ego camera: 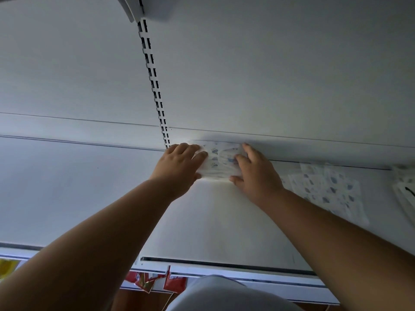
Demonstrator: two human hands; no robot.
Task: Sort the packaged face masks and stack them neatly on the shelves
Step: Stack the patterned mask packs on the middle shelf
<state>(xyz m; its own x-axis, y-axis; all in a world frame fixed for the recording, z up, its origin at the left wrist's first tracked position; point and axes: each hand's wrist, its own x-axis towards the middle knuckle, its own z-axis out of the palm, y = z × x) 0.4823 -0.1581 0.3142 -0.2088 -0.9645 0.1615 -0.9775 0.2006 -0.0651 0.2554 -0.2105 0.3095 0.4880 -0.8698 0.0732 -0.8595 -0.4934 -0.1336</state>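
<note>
A small stack of packaged face masks [221, 161], white with blue prints, stands at the back of the white shelf [213, 221] against the rear panel. My left hand [180, 167] grips its left end, thumb underneath and fingers curled over the top. My right hand [256, 173] holds the right end, fingers on top and thumb at the front edge. More printed mask packets [325, 189] lie flat on the shelf to the right. Another white pack [404, 187] sits at the far right edge.
A slotted upright rail [155, 86] runs up the back panel just left of the stack. An upper shelf bracket [137, 10] hangs overhead. Below the shelf's front edge [224, 263] red packets [157, 283] hang on a lower level, with a yellow item [6, 267] at far left.
</note>
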